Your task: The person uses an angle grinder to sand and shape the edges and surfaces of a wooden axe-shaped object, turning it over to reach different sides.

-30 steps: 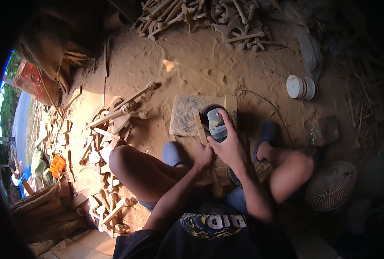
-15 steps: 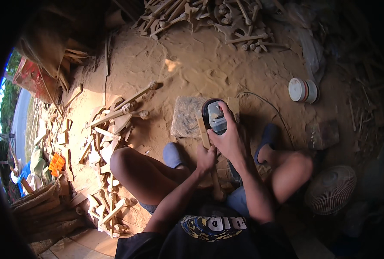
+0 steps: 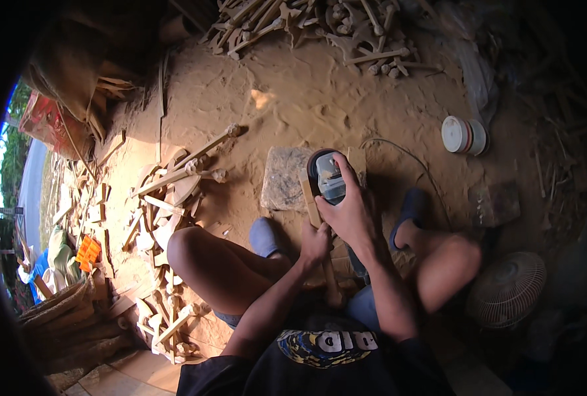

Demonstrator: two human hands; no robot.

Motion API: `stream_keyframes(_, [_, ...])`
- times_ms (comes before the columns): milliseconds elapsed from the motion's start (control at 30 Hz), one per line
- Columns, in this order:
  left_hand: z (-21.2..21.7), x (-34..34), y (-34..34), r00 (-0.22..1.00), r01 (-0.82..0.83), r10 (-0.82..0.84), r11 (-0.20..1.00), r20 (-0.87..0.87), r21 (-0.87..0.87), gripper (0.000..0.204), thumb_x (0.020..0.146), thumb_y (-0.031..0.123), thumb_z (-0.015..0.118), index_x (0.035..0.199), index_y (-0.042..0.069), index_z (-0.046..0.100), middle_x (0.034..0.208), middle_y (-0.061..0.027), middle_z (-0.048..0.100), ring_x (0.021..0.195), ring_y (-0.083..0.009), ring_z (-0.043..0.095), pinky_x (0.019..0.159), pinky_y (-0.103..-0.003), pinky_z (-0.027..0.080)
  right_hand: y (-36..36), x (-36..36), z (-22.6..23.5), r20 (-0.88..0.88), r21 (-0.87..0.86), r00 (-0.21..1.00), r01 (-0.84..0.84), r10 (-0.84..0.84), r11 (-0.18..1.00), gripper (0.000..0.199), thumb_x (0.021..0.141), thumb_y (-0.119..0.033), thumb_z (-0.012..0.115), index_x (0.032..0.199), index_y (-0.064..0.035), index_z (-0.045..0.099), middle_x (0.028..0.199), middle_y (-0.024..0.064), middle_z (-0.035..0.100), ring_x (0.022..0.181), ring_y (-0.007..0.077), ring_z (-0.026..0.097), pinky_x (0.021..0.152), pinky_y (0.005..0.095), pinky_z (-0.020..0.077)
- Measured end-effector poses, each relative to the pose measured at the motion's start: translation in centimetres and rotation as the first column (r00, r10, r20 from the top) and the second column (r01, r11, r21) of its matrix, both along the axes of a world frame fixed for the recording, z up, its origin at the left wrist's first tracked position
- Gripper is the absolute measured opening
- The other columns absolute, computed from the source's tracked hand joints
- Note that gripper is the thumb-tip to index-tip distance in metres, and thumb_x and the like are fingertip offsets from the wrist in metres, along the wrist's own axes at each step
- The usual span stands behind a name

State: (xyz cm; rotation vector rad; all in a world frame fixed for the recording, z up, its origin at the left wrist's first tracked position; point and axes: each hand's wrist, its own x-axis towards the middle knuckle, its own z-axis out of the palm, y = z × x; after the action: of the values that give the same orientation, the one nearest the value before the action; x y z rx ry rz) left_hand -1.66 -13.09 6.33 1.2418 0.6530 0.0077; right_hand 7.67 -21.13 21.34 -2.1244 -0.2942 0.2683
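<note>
My right hand [image 3: 354, 214] is wrapped round the grey and black body of a power grinder [image 3: 332, 179], its dark round disc at the far left side. The disc sits against or right beside the upper part of a pale wooden piece [image 3: 309, 198]; the exact contact is hard to make out. Closed round that piece lower down is my left hand [image 3: 315, 242]. Below the hand, the wood runs toward my lap and ends in a rounded knob. Beyond both hands lies a rough stone block [image 3: 284, 178], partly covered by the grinder and wood.
Carved wooden pieces lie piled at left [image 3: 174, 181] and at the far side [image 3: 307, 26]. A cable [image 3: 412, 158] curves over the sandy ground at right. Also there are a white tub [image 3: 456, 136], a dark block [image 3: 495, 203] and a fan [image 3: 508, 290]. My slippered feet flank the work.
The grinder has shifted very slightly up and left along the wooden piece, with my right hand on it. My left hand keeps nearly the same place.
</note>
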Motion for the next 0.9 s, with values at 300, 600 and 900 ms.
stream_keyframes(300, [0.3, -0.1, 0.1, 0.996, -0.007, 0.015, 0.995, 0.084, -0.101, 0.011, 0.107, 0.012, 0.056, 0.108, 0.003, 0.062, 0.072, -0.0011, 0.058, 0.054, -0.0115, 0.054, 0.045, -0.031, 0.043, -2.8, -1.8, 3.2, -0.104, -0.135, 0.994, -0.034, 0.020, 0.990, 0.087, 0.087, -0.013, 0.083, 0.165, -0.0147, 0.044, 0.141, 0.0251, 0.070, 0.129, 0.0429, 0.069, 0.105, 0.0462, 0.0565])
stream_keyframes(600, [2.1, 0.9, 1.4, 1.000, 0.018, -0.018, 1.000, 0.016, 0.007, 0.031, 0.100, 0.005, 0.058, 0.128, 0.008, 0.046, 0.075, -0.0015, 0.054, 0.055, -0.0130, 0.054, 0.046, -0.032, 0.046, -8.8, -0.6, 4.2, 0.104, 0.065, 0.962, 0.247, -0.253, 0.967, 0.081, 0.087, -0.006, 0.082, 0.160, -0.0070, 0.047, 0.140, 0.0242, 0.070, 0.128, 0.0322, 0.071, 0.109, 0.0419, 0.0544])
stream_keyframes(900, [14.8, 10.9, 15.2, 0.838, 0.367, -0.506, 0.244, -0.205, 0.897, 0.019, 0.102, 0.013, 0.054, 0.116, 0.009, 0.066, 0.080, -0.0093, 0.065, 0.077, -0.0297, 0.066, 0.072, -0.043, 0.052, -13.6, 0.1, 5.6, 0.255, 0.365, 0.867, 0.324, -0.428, 0.873, 0.083, 0.086, -0.002, 0.086, 0.160, -0.0043, 0.048, 0.146, 0.0172, 0.062, 0.129, 0.0243, 0.063, 0.112, 0.0401, 0.0516])
